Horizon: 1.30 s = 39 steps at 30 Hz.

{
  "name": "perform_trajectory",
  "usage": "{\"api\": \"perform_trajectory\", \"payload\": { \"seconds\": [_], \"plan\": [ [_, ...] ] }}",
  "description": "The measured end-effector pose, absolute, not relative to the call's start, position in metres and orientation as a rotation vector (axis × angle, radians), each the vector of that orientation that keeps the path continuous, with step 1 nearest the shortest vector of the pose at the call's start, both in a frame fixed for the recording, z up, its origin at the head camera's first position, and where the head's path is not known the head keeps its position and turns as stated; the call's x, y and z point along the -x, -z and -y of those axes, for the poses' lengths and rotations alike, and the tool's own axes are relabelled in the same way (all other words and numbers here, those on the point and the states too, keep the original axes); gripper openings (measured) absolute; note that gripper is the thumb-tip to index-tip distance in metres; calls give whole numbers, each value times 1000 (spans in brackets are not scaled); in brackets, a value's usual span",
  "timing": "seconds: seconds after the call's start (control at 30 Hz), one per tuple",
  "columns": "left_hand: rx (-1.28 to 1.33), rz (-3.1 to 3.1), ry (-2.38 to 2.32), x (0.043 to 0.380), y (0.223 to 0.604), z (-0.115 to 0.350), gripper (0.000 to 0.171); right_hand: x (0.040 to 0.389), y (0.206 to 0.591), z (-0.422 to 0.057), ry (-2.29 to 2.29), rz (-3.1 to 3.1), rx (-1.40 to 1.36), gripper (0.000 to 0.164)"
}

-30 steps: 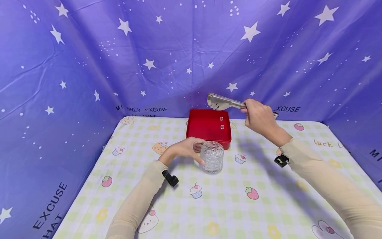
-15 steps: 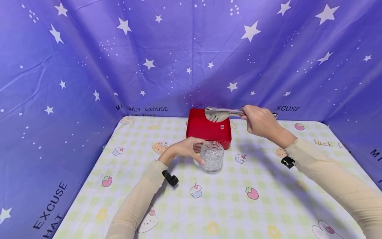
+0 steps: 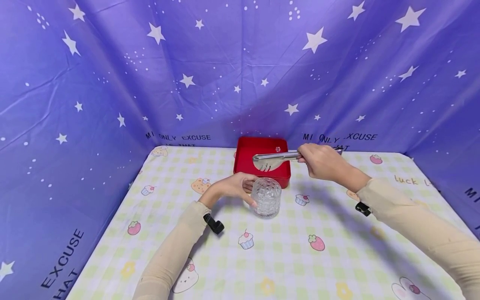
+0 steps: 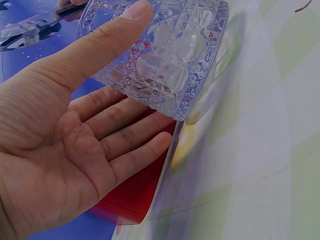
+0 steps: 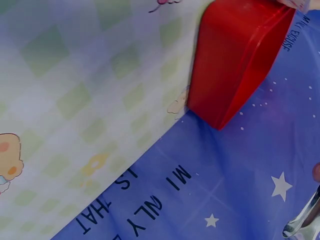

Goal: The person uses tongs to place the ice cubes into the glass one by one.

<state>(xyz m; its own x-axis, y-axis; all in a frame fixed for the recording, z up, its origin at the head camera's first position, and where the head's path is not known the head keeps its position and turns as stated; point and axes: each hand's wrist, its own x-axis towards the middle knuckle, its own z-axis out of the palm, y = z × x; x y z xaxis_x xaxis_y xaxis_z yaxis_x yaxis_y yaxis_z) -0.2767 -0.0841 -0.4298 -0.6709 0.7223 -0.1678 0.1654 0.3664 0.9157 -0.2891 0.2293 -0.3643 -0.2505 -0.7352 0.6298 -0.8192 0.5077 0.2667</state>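
Observation:
In the head view my left hand (image 3: pixel 236 185) holds a clear cut-glass tumbler (image 3: pixel 267 198) upright on the table. Its thumb lies along the near side of the glass, and its fingers reach behind. Further back, my right hand (image 3: pixel 324 161) grips metal tongs (image 3: pixel 273 161) by the handle. The tongs' broad slotted end hangs over the red tin (image 3: pixel 245 164). One small clear cube (image 3: pixel 278 149) shows inside the tin. In the left wrist view, a clear cube (image 4: pixel 31 37) appears at the end of the tongs. The right wrist view catches just an edge of the tongs (image 5: pixel 302 222).
The red tin stands directly behind the tumbler, near the table's back edge. A checked tablecloth (image 3: pixel 285 266) covers the table. Purple star-printed cloth (image 3: pixel 240 62) hangs at the back and sides.
My right hand has lowered the tongs from above the tin's back edge to over its front half. One cube seen in the tin earlier is out of sight there. My left hand and the tumbler stay put.

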Motion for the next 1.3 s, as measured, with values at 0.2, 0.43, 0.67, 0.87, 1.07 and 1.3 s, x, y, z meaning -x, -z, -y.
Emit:
{"api": "perform_trajectory", "payload": {
  "seconds": [0.2, 0.43, 0.67, 0.87, 1.07, 1.3],
  "plan": [
    [-774, -2064, -1309, 278, 432, 84, 79, 288, 371, -231, -90, 2032, -1344, 45],
    [-758, -2064, -1322, 279, 433, 84, 66, 287, 377, -234, -58, 2044, -1391, 46],
    [-729, -2076, -1304, 279, 434, 85, 81, 287, 381, -237, -36, 2045, -1397, 46],
    [-743, -2082, -1311, 279, 434, 84, 64, 287, 383, -239, -30, 2052, -1393, 46],
    [-723, -2089, -1298, 278, 433, 84, 74, 286, 385, -241, -16, 2049, -1396, 47],
    [-715, -2089, -1290, 277, 432, 84, 82, 285, 385, -243, -5, 2046, -1392, 47]
  ]
}}
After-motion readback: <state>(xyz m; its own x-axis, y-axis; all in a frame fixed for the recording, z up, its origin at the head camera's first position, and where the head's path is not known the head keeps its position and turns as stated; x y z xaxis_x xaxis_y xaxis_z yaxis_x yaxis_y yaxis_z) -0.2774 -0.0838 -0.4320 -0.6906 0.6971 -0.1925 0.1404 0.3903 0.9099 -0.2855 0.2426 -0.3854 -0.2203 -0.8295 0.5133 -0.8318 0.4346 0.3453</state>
